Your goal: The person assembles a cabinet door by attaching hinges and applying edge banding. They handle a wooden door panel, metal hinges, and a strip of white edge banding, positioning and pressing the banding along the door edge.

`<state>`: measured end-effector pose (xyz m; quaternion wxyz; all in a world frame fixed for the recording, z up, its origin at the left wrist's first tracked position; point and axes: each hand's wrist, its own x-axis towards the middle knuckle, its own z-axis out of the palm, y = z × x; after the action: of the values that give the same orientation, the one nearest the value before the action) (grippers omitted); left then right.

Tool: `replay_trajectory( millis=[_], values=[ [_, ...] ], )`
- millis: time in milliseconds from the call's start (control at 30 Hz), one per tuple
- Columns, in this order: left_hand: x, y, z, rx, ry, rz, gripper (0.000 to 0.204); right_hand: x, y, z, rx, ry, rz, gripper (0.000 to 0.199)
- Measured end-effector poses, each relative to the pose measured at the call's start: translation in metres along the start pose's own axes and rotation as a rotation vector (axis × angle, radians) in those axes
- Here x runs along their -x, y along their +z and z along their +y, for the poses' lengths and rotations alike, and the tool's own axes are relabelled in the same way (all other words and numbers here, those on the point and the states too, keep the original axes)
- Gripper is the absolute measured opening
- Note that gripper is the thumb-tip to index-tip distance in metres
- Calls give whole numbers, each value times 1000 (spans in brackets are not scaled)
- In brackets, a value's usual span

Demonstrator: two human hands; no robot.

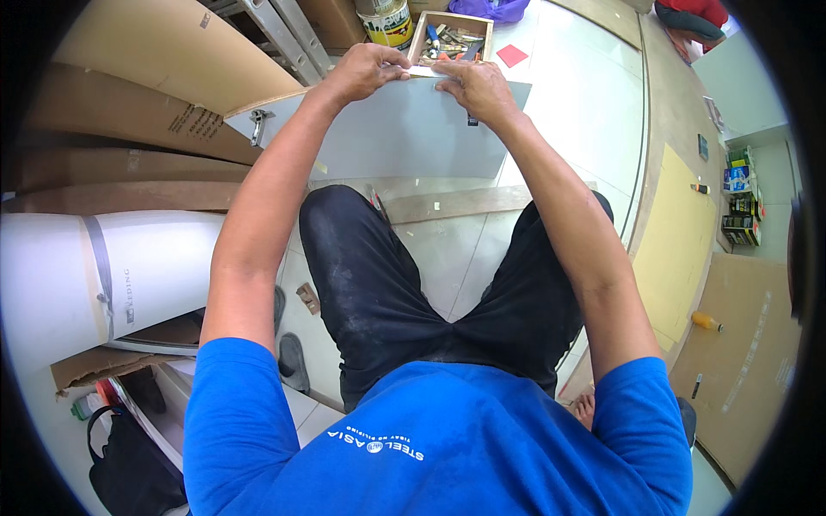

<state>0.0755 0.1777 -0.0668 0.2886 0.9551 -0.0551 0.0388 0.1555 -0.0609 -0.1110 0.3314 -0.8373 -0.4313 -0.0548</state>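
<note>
A grey panel [387, 129], probably a cabinet door, stands on its long edge beyond my knees. A metal hinge [257, 126] is fixed at its left end. At the panel's far upper edge my left hand [366, 73] is closed, thumb and fingers pinched over the edge. Close beside it, my right hand [482, 89] grips the same edge, fingers over the top and thumb on the near face. A short pale stretch of edge [422, 72] shows between the hands. Below the right hand sits a small black fitting [472, 120].
Behind the panel are a wooden box [490, 39] of tools and a paint can [389, 24]. A ladder [288, 39] and cardboard [112, 120] stand left. A wooden strip [465, 203] crosses the floor. At right lies a bottle [707, 322]; another person [693, 19] is far right.
</note>
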Motion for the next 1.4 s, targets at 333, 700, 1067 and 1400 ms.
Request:
replay_trajectory(
  millis=[333,700,1067,1400],
  values=[
    [1,7,4,-112,96,32,20,0,4,3,-12,84,67,27],
    [8,14,1,23,-24,51,21,-3,-2,0,-129,243,-21,36],
    [-25,33,23,-119,-143,1,34,-11,4,9,-112,142,64,64],
    [-16,33,44,-210,-163,59,36,-9,-38,23,-215,258,198,57]
  ],
)
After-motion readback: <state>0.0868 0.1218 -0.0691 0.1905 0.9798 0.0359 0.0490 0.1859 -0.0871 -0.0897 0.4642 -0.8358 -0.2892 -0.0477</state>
